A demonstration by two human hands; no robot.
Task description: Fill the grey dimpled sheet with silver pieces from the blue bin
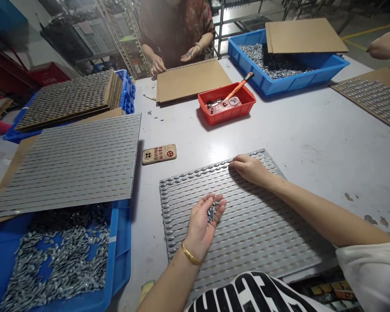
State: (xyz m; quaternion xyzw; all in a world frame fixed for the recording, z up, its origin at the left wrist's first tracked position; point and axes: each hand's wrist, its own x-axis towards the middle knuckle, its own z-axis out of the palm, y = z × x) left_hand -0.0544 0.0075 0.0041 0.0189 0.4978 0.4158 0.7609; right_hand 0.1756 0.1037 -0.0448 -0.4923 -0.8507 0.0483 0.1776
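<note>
My left hand point(204, 223), with a gold bangle at the wrist, is cupped palm up around a small heap of grey leaf-shaped pieces point(212, 211). Beneath it lies a grey grooved board point(247, 234) with rows of slots. Similar pieces sit in a line along the board's far edge and down its left edge. At the second row from the far edge, my right hand point(248, 169) has its fingertips pinched together against the board. Whatever is between those fingertips is hidden.
A blue bin point(120, 251) of loose pieces stands at left, partly covered by another grooved board point(74, 160). A phone point(159, 154) and a red tray point(227, 115) lie beyond my board. Across the table, a person point(177, 34) works at cardboard sheets point(191, 82). Another blue bin point(289, 82) is behind.
</note>
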